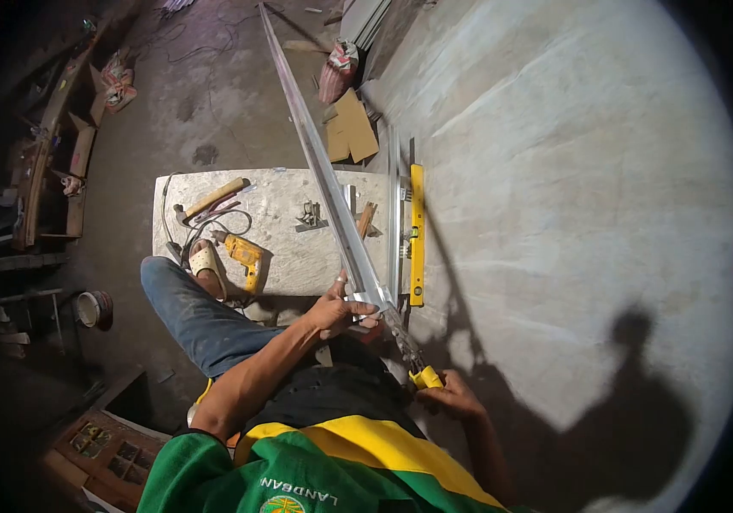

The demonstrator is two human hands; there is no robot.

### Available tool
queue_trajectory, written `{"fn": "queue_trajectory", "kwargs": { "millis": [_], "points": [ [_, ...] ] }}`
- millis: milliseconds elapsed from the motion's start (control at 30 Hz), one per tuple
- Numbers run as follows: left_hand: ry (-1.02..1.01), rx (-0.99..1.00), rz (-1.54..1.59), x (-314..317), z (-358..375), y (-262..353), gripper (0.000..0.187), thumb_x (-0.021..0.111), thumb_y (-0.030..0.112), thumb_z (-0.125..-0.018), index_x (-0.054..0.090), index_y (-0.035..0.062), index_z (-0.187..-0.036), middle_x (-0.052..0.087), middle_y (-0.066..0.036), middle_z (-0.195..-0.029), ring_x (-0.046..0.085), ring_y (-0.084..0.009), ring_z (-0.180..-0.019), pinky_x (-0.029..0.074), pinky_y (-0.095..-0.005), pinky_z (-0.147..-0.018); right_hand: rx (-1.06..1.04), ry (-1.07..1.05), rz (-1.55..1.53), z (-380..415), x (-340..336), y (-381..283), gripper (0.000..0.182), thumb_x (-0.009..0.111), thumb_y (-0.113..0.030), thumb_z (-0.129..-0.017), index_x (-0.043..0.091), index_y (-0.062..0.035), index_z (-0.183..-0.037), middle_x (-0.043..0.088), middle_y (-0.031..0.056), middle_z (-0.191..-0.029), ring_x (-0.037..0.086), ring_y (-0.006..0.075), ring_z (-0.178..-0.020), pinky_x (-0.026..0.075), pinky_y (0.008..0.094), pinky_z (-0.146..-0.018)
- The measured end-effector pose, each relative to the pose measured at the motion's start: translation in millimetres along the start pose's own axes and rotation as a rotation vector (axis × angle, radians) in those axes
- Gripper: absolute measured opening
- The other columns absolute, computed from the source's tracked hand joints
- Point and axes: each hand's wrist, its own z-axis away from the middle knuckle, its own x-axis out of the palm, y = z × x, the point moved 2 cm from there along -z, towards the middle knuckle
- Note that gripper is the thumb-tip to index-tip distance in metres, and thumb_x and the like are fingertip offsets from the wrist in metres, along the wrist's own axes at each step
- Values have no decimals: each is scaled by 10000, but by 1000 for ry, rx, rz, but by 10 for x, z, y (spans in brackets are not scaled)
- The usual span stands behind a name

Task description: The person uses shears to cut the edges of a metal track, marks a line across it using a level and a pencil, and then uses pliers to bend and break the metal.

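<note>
A long metal channel [325, 192] slants from the far floor down toward my body. My left hand [336, 312] is closed around its near end, with the thumb along the metal. By that end, my right hand [452, 395] grips the yellow handles [425, 377] of what look like metal snips [406, 342]. The snips' jaws point up at the channel end and overlap it in this view. Beyond my left hand, a yellow drill [243, 255] lies on the worn white work board [285, 192], beside my sandalled foot [206, 265].
A hammer [212, 198] and a combination square [310, 217] lie on the board. A yellow spirit level [418, 235] stands along the grey wall [571, 171] at right. Cardboard [352, 128] and a sack [338, 73] are farther off. Wooden shelving [54, 154] and a bucket [94, 309] are at left.
</note>
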Motion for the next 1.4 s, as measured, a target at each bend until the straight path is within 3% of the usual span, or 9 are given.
{"fn": "queue_trajectory", "kwargs": {
  "millis": [67, 200, 267, 333, 533, 800, 1200, 1267, 1400],
  "points": [
    [-16, -15, 7, 6, 0, 10, 1073, 643, -169, -776, -37, 232, -1503, 595, -172, -1118, 657, -288, -914, 592, -394, -718, -153, -30, -99, -68, -1, 93, 267, 731, -236, -798, 612, -34, -924, 599, 2, -717, 527, 82, -575, 436, 255, -537],
    [40, 2, -39, 98, 37, 14, 962, 667, -145, -780, 95, 191, -1477, 614, -166, -1078, 656, -276, -860, 582, -385, -692, -203, 161, 220, -117, -86, 245, 318, 728, -276, -793, 620, -26, -957, 611, 14, -772, 538, 92, -607, 443, 251, -555],
    [39, 55, -100, 109, -17, -18, 925, 680, -136, -778, 128, 145, -1466, 623, -160, -1055, 655, -271, -835, 576, -383, -690, -221, 267, 496, -131, -111, 323, 640, 733, -394, -776, 557, 43, -1208, 636, 113, -981, 596, 201, -884, 489, 334, -788],
    [104, 95, -156, 48, -115, -102, 700, 701, -108, -779, 322, 22, -1353, 649, -136, -948, 653, -249, -777, 563, -372, -693, -170, 288, 424, -98, -23, 387, 636, 727, -392, -775, 552, 36, -1211, 630, 116, -982, 586, 191, -886, 483, 331, -783],
    [-63, 71, -296, 232, -202, -71, 294, 700, -77, -795, 554, -23, -1044, 644, -118, -787, 640, -215, -673, 540, -350, -657, 19, 265, 94, 60, 300, -108, 524, 712, -329, -755, 578, 26, -1116, 615, 90, -855, 562, 157, -784, 470, 330, -718],
    [-22, 73, -219, 266, -213, -113, 249, 682, -95, -799, 535, -37, -992, 633, -142, -766, 635, -234, -655, 532, -371, -602, -165, 381, 299, 67, 312, -177, 362, 711, -289, -763, 596, -33, -992, 564, 34, -730, 547, 134, -668, 456, 330, -579],
    [4, 52, -188, 268, -216, -164, 228, 662, -86, -804, 576, 4, -995, 655, -114, -773, 644, -206, -663, 542, -339, -650, 105, 300, 235, 8, 216, -42, 497, 706, -310, -743, 579, 35, -1078, 651, 173, -932, 631, 267, -869, 479, 384, -772],
    [28, 44, -199, 264, -214, -172, 216, 654, -92, -805, 578, 3, -984, 655, -114, -772, 644, -206, -662, 541, -336, -652, -61, 332, 338, -2, 202, -44, 294, 681, -240, -754, 573, -37, -937, 544, 14, -686, 508, 110, -560, 428, 297, -502],
    [24, 61, -226, 227, -225, -178, 202, 644, -94, -805, 583, -2, -975, 651, -112, -769, 639, -208, -656, 536, -325, -645, -244, 382, 487, -12, 177, -68, 273, 682, -228, -754, 565, -47, -922, 535, 14, -676, 502, 115, -551, 423, 296, -498]
  ]
}}
